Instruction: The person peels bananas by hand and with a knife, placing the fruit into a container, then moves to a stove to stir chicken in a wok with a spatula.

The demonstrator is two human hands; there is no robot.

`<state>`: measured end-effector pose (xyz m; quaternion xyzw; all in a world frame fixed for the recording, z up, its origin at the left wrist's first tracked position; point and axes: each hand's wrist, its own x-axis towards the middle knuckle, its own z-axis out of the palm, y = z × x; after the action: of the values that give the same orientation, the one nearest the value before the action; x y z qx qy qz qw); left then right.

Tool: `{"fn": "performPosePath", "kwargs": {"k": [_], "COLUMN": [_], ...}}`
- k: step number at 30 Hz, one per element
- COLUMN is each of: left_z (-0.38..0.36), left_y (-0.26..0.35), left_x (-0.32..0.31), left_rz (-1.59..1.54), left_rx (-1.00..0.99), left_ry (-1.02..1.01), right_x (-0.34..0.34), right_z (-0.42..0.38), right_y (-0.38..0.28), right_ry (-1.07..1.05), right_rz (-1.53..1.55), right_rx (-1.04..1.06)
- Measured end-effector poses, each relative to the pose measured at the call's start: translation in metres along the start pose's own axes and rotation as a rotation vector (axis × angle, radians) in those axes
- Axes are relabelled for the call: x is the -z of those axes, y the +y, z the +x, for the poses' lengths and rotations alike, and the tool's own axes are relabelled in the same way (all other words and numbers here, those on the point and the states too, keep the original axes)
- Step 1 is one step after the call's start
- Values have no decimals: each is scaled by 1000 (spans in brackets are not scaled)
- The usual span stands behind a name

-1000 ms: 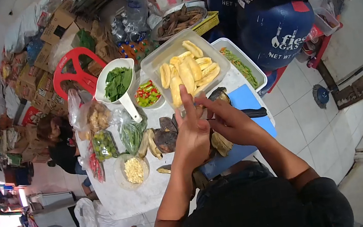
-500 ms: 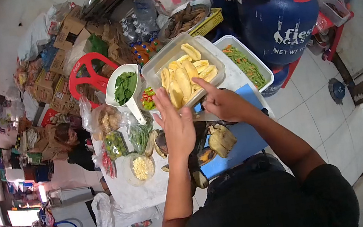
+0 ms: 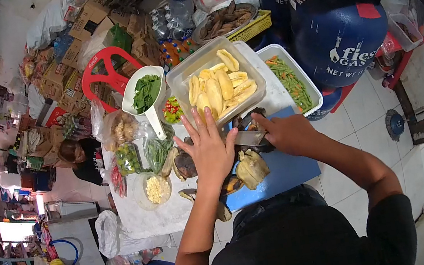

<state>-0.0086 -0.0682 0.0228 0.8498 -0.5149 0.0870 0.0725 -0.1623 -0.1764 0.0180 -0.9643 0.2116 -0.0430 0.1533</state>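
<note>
My left hand (image 3: 208, 152) is open with fingers spread, palm down, its fingertips close to the near side of a clear plastic tub (image 3: 180, 71) of peeled bananas (image 3: 214, 90). My right hand (image 3: 292, 133) is closed on a knife (image 3: 250, 137), index finger stretched forward; its handle is hidden in the grip. The broad blade points left over dark banana peels (image 3: 254, 117). A yellowish peel (image 3: 252, 169) lies below the blade on the blue cutting board (image 3: 290, 170). More blackened peels (image 3: 185, 165) lie left of my left hand.
A white strainer (image 3: 148, 95) of leaves, a bowl of chopped garlic (image 3: 156, 191) and bagged vegetables (image 3: 160, 154) stand left on the white table (image 3: 149, 225). A tray of cut green beans (image 3: 290, 84) sits right. Gas cylinders (image 3: 341, 40) stand behind. A person (image 3: 83, 158) is at far left.
My right hand has drawn back from the bananas, bringing the knife over the peels. My left hand has spread its fingers and turned palm down. The view has shifted slightly.
</note>
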Motion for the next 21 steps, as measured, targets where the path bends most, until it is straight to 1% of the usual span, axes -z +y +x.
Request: {"fn": "performPosePath", "kwargs": {"k": [1, 2, 3, 4, 5, 6, 7, 8, 9, 10, 12, 13, 14, 15, 16, 18, 19, 20, 21], "left_z": [-3, -7, -13, -17, -20, -23, -25, -26, -25, -25, -25, -24, -24, -23, -22, -22, -23, -23, -25], "left_y": [2, 2, 1, -1, -3, 0, 6, 9, 6, 7, 8, 5, 2, -1, -5, -15, -21, -29, -35], "left_x": [5, 9, 13, 17, 21, 24, 25, 25, 25, 26, 32, 30, 32, 34, 36, 39, 40, 41, 42], "left_rz": [-16, -18, -211, -401, -629, -624, -1116, -1610, -1608, -1609, -2079, -2166, -2159, -2241, -2323, -2357, -2376, -2398, -2422], "left_rx": [15, 11, -45, -98, -166, -162, -138, -106, -153, -157, 27, 18, 2, 6, 9, -2, 11, 29, 68], "left_ry": [-24, -24, -3, 17, -36, -45, -81, -117, -173, -190, -355, -396, -416, -444, -476, -500, -536, -575, -611], "right_x": [2, 4, 5, 6, 8, 7, 4, -2, -8, -14, -28, -36, -44, -51, -58, -66, -57, -52, -50], "right_z": [-1, -2, -3, -2, -1, 1, 6, 12, 18, 29, 53, 63, 73, 80, 82, 81, 75, 71, 66], "right_y": [4, 8, 10, 11, 9, 7, 5, 2, 0, -1, 0, 2, 3, 2, 3, 8, -4, -10, -13], "right_ry": [2, 66, 130, 130, 140, 147, 144, 322, 505, 512, 924, 943, 1039, 1129, 1156, 1110, 1108, 1135, 1074], "right_rz": [-3, 161, 328, 332, 630, 930, 941, 1025, 1099, 1101, 1193, 1193, 1018, 837, 831, 1012, 1272, 1253, 1369], "right_rx": [-3, 46, 95, 94, 16, -67, -71, -169, -273, -288, -505, -515, -530, -544, -552, -472, -421, -432, -526]}}
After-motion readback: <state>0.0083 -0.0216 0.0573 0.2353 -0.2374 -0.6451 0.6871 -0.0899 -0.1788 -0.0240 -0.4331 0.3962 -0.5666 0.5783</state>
